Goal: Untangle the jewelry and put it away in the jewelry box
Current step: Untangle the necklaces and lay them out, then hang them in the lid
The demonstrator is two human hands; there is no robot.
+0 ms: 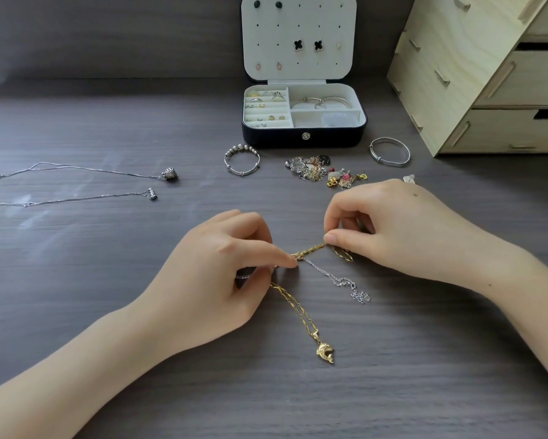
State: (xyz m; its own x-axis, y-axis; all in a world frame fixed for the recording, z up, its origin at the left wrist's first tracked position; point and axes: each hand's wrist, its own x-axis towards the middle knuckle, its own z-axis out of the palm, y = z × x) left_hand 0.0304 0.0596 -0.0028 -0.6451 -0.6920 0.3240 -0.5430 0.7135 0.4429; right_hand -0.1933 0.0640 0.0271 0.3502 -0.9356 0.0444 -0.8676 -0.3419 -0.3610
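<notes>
Both hands pinch a gold chain (pixel 298 312) knotted with a silver chain (pixel 329 275).
Its pendant (pixel 325 353) lies nearest, at 6 o'clock from the knot. The left hand (pixel 215 280) pinches the knot and the right hand (pixel 393 229) pinches gold links at 2 o'clock. Farther off at 12 o'clock, a tangled pile (pixel 317 171) lies between a beaded bangle (pixel 242 160) and a plain bangle (pixel 389 151). The open jewelry box (pixel 303 137) stands behind.

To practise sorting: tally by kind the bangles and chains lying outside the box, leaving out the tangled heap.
Bangles: 2 (beaded bangle, plain bangle)
Laid-out silver necklaces: 2 (upper necklace, lower necklace)
Chains pinched together: 2 (gold chain, silver chain)
Total: 6
</notes>
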